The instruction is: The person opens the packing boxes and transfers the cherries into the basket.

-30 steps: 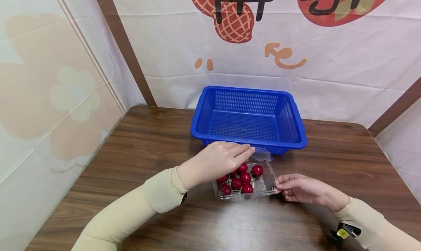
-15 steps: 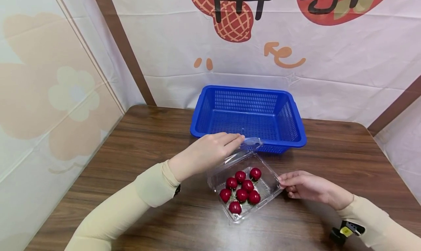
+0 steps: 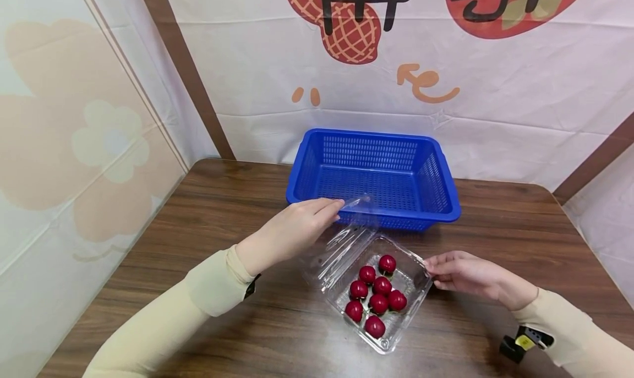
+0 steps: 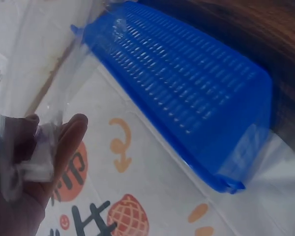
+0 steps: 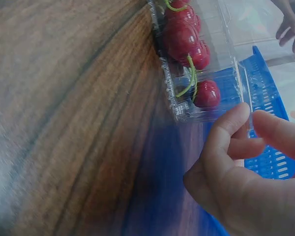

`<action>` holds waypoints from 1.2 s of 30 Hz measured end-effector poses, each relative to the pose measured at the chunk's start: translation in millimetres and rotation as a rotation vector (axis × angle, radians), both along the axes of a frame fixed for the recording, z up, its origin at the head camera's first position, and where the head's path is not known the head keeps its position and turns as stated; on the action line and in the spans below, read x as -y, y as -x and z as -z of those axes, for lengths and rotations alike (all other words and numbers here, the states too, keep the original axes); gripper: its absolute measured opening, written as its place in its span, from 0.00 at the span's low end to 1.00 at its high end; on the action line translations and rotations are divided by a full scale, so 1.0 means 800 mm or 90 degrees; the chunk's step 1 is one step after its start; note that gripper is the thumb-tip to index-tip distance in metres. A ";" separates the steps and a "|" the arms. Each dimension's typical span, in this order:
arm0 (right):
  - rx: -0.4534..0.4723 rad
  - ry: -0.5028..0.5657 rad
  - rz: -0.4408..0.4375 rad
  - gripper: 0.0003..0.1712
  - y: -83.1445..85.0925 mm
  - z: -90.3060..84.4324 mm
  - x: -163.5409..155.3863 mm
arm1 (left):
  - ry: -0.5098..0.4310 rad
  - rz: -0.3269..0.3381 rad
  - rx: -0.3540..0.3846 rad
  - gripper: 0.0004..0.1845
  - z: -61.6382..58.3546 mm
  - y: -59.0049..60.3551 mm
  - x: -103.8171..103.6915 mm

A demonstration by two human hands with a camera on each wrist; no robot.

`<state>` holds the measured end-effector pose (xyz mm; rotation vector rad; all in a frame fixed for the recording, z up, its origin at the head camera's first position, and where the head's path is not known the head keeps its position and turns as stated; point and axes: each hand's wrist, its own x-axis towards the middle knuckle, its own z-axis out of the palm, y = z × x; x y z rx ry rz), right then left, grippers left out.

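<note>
A clear plastic clamshell box [image 3: 392,344] lies on the wooden table with several red cherries [image 3: 378,301] inside. Its hinged lid [image 3: 342,246] stands raised on the left. My left hand [image 3: 322,213] pinches the lid's far tab just in front of the blue basket; the left wrist view shows my fingers [image 4: 64,142] on the clear lid [image 4: 69,83]. My right hand [image 3: 436,268] holds the box's right corner. In the right wrist view my thumb and forefinger [image 5: 236,128] pinch the box rim [image 5: 179,105] beside the cherries [image 5: 187,39].
A blue perforated plastic basket [image 3: 376,138] with nothing in it stands behind the box, near the table's far edge. A printed white cloth backdrop hangs behind the table. A panel wall runs along the table's left side.
The lid went from nearly shut to wide open as my left hand lifted it up and leftwards. The box turned and slid towards me, and my right hand followed its corner.
</note>
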<state>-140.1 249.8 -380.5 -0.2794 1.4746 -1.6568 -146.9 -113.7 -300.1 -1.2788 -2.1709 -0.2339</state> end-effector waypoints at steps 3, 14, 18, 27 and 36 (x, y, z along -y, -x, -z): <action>-0.005 -0.005 0.008 0.10 0.003 -0.001 -0.001 | -0.019 -0.004 0.016 0.15 0.004 -0.001 0.008; -0.030 -0.034 0.028 0.11 0.011 -0.007 -0.006 | -0.043 -0.013 0.081 0.12 0.012 0.003 0.027; -0.032 -0.047 0.032 0.11 0.013 -0.007 -0.007 | -0.031 -0.026 0.102 0.12 0.013 0.002 0.030; -0.043 -0.077 0.035 0.10 0.019 -0.009 -0.011 | -0.019 -0.069 0.173 0.16 0.014 0.000 0.039; -0.041 -0.094 0.058 0.10 0.023 -0.015 -0.011 | -0.020 -0.091 0.239 0.23 0.023 0.001 0.052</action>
